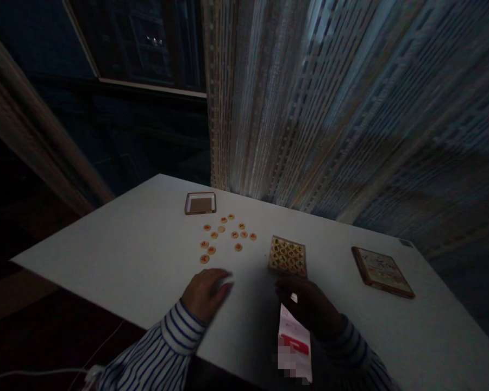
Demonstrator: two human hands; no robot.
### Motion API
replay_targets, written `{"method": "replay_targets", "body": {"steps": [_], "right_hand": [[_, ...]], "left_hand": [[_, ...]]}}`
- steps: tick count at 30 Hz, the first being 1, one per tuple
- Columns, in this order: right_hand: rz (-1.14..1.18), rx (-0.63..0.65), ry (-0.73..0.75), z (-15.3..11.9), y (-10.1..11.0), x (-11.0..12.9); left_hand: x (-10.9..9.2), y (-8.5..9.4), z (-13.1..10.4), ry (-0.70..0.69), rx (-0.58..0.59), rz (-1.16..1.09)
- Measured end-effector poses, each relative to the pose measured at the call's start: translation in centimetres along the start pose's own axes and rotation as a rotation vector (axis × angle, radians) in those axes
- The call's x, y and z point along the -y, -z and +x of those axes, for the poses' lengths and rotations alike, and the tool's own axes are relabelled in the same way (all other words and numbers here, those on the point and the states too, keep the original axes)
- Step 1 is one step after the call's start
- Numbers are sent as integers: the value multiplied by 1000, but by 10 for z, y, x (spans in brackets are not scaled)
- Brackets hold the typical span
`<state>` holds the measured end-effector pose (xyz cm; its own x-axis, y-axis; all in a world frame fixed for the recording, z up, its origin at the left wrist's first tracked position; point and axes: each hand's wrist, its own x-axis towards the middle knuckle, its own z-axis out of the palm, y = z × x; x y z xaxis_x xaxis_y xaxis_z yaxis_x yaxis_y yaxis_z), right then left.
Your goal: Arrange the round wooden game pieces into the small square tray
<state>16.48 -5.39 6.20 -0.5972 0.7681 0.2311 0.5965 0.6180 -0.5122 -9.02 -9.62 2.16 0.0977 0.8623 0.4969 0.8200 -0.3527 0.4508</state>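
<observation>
14 loose discs (227, 235), 1 full tray (288, 256), left hand (206, 294) flat open, right hand (309, 307) grip unclear, 2 hands.

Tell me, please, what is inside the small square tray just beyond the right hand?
The tray holds round game pieces packed in close rows, pale with dark or red marks. The right hand sits at its near edge. Whether more lies beneath them cannot be seen.

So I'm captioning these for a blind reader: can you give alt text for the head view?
A person's left hand rests on a white table near scattered round game pieces, while the right hand sits just below a tray of pieces. A small empty tray and a flat box lie farther off; the room is dim.
</observation>
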Motion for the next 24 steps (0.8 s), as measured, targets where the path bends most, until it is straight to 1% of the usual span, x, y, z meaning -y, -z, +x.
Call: {"method": "replay_targets", "body": {"steps": [5, 13, 20, 24], "right_hand": [[-77, 71, 74, 12, -1, 9], [-157, 189, 65, 32, -7, 19], [-206, 308, 78, 50, -9, 37], [-249, 361, 87, 56, -15, 43]], "left_hand": [[10, 7, -4, 59, -28, 28], [32, 20, -12, 98, -28, 140], [41, 22, -13, 160, -60, 246], [45, 22, -8, 193, -31, 287]]}}
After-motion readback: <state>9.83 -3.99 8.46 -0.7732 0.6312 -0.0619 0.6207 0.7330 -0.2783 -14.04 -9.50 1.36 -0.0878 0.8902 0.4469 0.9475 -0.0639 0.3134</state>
